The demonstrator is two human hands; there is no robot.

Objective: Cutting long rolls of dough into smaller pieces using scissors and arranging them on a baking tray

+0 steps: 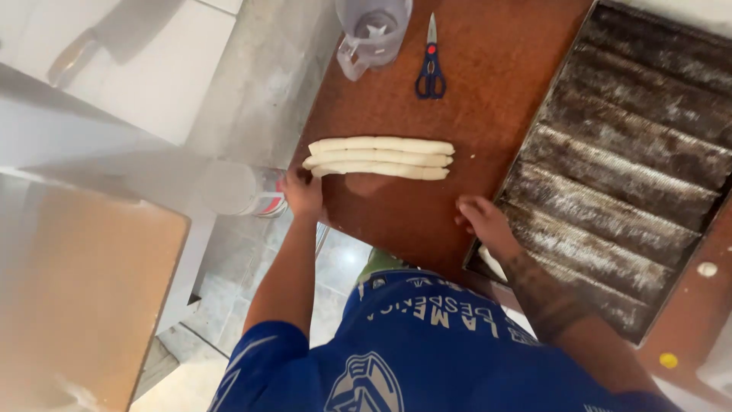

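Top of the blender jug was cut off by the frame edge; only the lower body and blades showed. Corrugated baking tray ran out of frame at right, and its near corner sat behind the right forearm. A small pale piece at the tray's near-left corner was mostly hidden, kind unclear. A blurry cylindrical container sat just left of the left hand; too soft to identify.

Three dough rolls lay side by side, touching, on the brown table, between the hands and the jug. Long axis ran left-right across the view, roughly parallel to the table's near edge, ends tapered.

Left hand rested at the table's left edge, just below the left ends of the rolls, fingers loosely curled, gripping nothing visible; contact with the dough couldn't be confirmed. Right hand lay on the table beside the tray's left rim, fingers curled under, holding nothing visible.

Blue-handled scissors lay beside the jug, blades pointing away.
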